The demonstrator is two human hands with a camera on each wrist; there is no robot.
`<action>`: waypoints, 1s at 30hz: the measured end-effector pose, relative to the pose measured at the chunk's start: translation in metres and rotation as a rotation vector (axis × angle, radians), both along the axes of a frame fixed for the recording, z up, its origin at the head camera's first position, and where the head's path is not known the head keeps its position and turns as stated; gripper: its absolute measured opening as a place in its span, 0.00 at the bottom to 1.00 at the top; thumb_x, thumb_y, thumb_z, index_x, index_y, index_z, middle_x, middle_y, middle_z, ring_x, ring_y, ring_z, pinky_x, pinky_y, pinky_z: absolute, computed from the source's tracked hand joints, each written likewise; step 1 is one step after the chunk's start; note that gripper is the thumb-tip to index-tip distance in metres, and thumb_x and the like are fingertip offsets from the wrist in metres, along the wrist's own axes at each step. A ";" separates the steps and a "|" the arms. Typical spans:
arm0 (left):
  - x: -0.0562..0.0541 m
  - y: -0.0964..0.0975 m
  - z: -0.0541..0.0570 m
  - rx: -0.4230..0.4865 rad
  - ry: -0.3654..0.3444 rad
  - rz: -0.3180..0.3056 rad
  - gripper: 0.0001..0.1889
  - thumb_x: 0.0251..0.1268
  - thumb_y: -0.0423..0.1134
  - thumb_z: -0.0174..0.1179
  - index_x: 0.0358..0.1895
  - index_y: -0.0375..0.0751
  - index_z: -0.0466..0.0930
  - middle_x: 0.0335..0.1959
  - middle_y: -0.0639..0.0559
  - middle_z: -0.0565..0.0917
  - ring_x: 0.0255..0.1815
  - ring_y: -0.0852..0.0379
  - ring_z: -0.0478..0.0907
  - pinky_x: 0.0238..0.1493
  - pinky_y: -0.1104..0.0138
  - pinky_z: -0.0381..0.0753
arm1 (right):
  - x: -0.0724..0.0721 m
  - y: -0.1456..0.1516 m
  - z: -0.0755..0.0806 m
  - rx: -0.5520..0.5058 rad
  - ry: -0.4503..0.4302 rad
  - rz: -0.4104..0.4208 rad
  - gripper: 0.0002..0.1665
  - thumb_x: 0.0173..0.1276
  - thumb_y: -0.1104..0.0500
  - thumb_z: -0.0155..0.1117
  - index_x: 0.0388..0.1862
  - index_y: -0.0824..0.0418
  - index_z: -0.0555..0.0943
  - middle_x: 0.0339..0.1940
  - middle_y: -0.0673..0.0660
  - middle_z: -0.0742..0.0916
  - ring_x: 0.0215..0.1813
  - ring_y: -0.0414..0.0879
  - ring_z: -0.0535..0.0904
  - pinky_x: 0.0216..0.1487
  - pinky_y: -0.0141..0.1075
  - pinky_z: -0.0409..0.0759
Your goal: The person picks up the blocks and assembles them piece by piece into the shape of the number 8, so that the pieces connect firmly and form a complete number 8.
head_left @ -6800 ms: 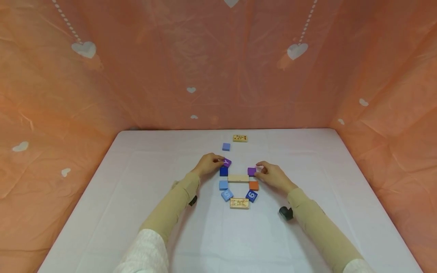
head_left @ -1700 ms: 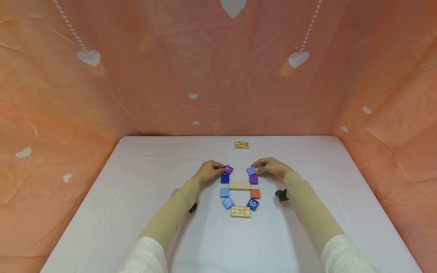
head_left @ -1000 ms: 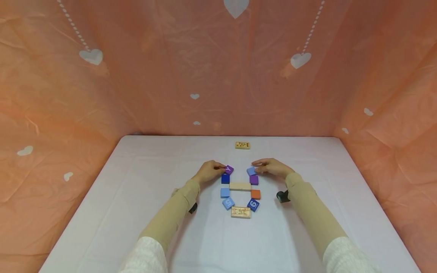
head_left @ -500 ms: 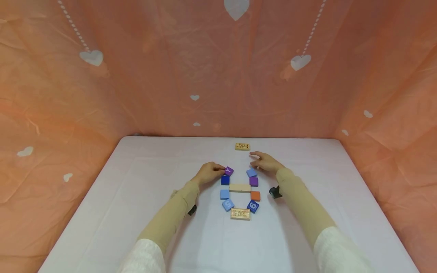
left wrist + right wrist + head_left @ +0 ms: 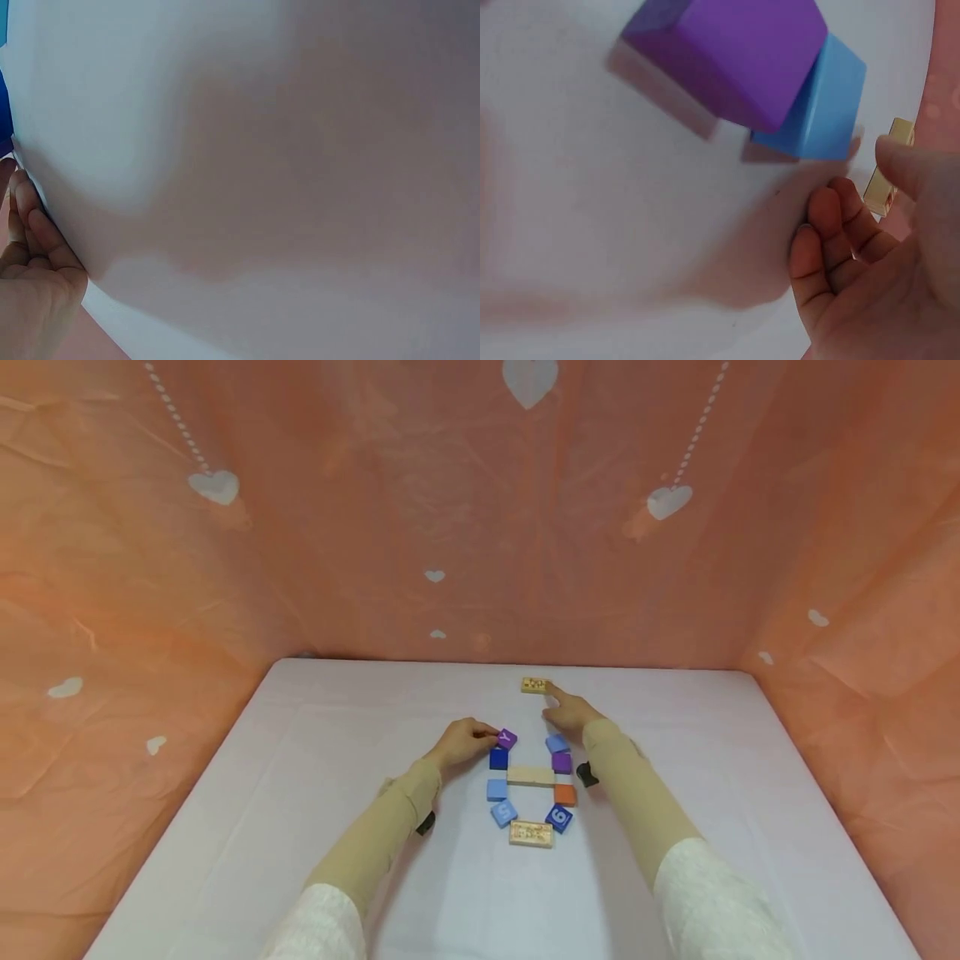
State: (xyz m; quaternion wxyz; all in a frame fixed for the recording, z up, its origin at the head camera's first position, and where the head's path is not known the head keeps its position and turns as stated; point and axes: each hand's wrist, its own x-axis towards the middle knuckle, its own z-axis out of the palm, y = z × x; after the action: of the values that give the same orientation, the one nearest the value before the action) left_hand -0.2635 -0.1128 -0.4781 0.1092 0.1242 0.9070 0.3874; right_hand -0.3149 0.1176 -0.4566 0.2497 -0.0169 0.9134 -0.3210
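At the upper left of a ring of small blocks, my left hand (image 5: pixel 461 743) pinches the edge of a purple block with a white Y (image 5: pixel 507 739). The left wrist view shows only that hand's bent fingers (image 5: pixel 49 240) at the left edge. My right hand (image 5: pixel 572 712) reaches toward the far side, its index fingertip at the right end of a printed wooden block (image 5: pixel 534 685). In the right wrist view its thumb stands apart from the other fingers, with a light blue block (image 5: pixel 825 112) and a purple block (image 5: pixel 742 56) close by.
On the white table (image 5: pixel 225 827), the ring includes a dark blue block (image 5: pixel 498 759), a plain wooden plank (image 5: pixel 531 777), an orange block (image 5: pixel 565 795), a block marked 6 (image 5: pixel 558 817) and a printed wooden block (image 5: pixel 531 834) nearest me. An orange curtain (image 5: pixel 480 527) encloses the table.
My right hand placed the light blue block above the right purple block, let go and moved to the far wooden block. My left hand stays at the Y block.
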 end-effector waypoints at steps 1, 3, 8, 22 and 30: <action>0.000 0.001 0.000 0.000 -0.001 -0.003 0.12 0.63 0.38 0.58 0.46 0.41 0.84 0.40 0.46 0.83 0.45 0.54 0.76 0.53 0.59 0.72 | -0.001 0.001 -0.001 0.013 0.008 0.007 0.37 0.73 0.49 0.45 0.75 0.43 0.44 0.76 0.61 0.54 0.76 0.61 0.47 0.72 0.58 0.45; 0.000 0.003 -0.001 -0.004 -0.006 -0.007 0.12 0.63 0.38 0.57 0.47 0.41 0.84 0.40 0.47 0.83 0.45 0.54 0.75 0.52 0.60 0.72 | -0.001 0.003 -0.002 0.041 0.028 0.022 0.35 0.73 0.50 0.44 0.75 0.45 0.46 0.76 0.61 0.56 0.75 0.61 0.49 0.72 0.57 0.47; 0.000 0.005 -0.002 -0.003 0.019 -0.015 0.12 0.63 0.37 0.57 0.46 0.40 0.84 0.41 0.46 0.84 0.46 0.53 0.76 0.54 0.59 0.72 | 0.003 0.006 0.001 0.118 0.102 0.084 0.32 0.73 0.52 0.42 0.74 0.49 0.52 0.74 0.63 0.61 0.74 0.62 0.54 0.72 0.56 0.51; -0.006 0.002 0.000 -0.026 0.047 -0.014 0.12 0.63 0.39 0.57 0.46 0.41 0.84 0.42 0.46 0.84 0.48 0.51 0.77 0.55 0.58 0.72 | 0.017 0.008 0.017 0.204 0.178 0.191 0.25 0.74 0.56 0.39 0.68 0.48 0.65 0.70 0.60 0.69 0.72 0.60 0.59 0.71 0.54 0.55; -0.008 0.002 -0.004 -0.026 0.052 -0.020 0.12 0.63 0.39 0.57 0.45 0.42 0.84 0.41 0.47 0.84 0.46 0.53 0.77 0.54 0.59 0.73 | 0.024 0.006 0.019 0.256 0.236 0.256 0.23 0.71 0.58 0.44 0.63 0.54 0.73 0.64 0.64 0.75 0.62 0.57 0.72 0.65 0.51 0.66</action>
State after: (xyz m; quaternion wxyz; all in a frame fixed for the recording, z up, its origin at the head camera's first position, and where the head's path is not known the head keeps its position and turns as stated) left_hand -0.2717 -0.1106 -0.4817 0.0911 0.1417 0.9131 0.3712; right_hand -0.2913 0.1232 -0.4376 0.1798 -0.1385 0.9600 -0.1639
